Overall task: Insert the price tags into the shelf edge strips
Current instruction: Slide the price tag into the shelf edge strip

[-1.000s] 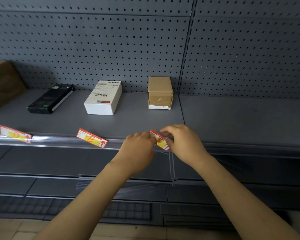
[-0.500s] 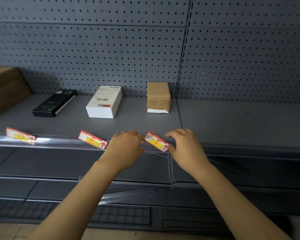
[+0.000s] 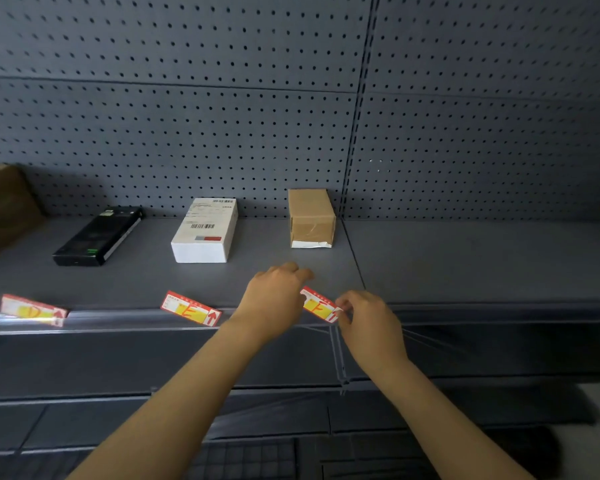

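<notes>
At the far left, a brown cardboard box (image 3: 4, 206) sits on the gray shelf (image 3: 465, 261), partly cut off by the edge of the view. Next comes a black flat box (image 3: 97, 236), then a white box with a barcode (image 3: 207, 230), then a small brown box (image 3: 311, 218) close to the back wall.

Along the front of the shelf runs a clear edge strip (image 3: 118, 318). Three red and yellow price tags sit tilted along it. The tag marked D (image 3: 32, 310) is at the left. The tag marked E (image 3: 191, 308) is near the middle. The tag marked F (image 3: 319, 304) is between the two hands.

The left hand (image 3: 274, 299) is over the left end of the F tag, with its fingers (image 3: 300, 271) curled loosely and reaching over the shelf. I cannot tell if it really holds the tag. The right hand (image 3: 371, 320) is at the right end of the F tag. Its fingers (image 3: 343, 303) are curled close together and pinch the tag's corner.

Behind everything is a dark gray wall full of little holes (image 3: 187, 133). A slotted post (image 3: 354, 133) runs up the wall. Below are more gray shelves (image 3: 84, 362) with clear strips of their own.
</notes>
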The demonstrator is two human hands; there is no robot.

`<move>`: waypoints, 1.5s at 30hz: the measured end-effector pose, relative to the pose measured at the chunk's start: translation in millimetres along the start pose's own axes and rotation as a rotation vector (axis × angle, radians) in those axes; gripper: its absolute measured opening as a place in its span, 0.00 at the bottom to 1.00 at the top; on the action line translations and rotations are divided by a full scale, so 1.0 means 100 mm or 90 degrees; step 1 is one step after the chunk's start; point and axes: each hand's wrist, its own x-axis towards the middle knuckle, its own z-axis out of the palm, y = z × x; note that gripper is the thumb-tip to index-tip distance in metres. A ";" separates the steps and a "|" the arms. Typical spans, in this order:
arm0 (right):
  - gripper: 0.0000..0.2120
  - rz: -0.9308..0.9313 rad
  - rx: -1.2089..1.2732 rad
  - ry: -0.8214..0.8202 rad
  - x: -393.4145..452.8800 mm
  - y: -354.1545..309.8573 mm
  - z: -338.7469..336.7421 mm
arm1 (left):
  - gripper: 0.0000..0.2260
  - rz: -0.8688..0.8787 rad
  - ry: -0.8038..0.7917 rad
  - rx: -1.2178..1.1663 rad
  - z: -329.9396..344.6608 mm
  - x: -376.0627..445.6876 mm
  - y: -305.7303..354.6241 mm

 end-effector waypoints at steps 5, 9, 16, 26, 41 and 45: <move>0.09 0.014 -0.027 -0.012 -0.03 -0.05 0.05 | 0.09 0.017 -0.020 -0.036 0.05 0.03 -0.04; 0.08 0.013 -0.035 -0.008 0.00 -0.05 0.06 | 0.07 0.005 -0.021 -0.098 0.07 0.03 -0.05; 0.03 -0.054 -0.107 -0.046 0.11 0.04 0.05 | 0.08 -0.043 -0.013 -0.139 0.18 -0.05 -0.07; 0.10 -0.234 -0.278 -0.093 0.24 0.09 0.09 | 0.09 -0.097 0.024 -0.165 0.18 -0.04 -0.03; 0.09 -0.319 -0.294 -0.082 0.25 0.07 0.06 | 0.08 -0.105 0.073 0.027 0.40 -0.20 0.05; 0.12 -0.316 -0.274 -0.097 0.20 0.11 0.09 | 0.07 -0.115 0.073 0.027 0.46 -0.23 0.05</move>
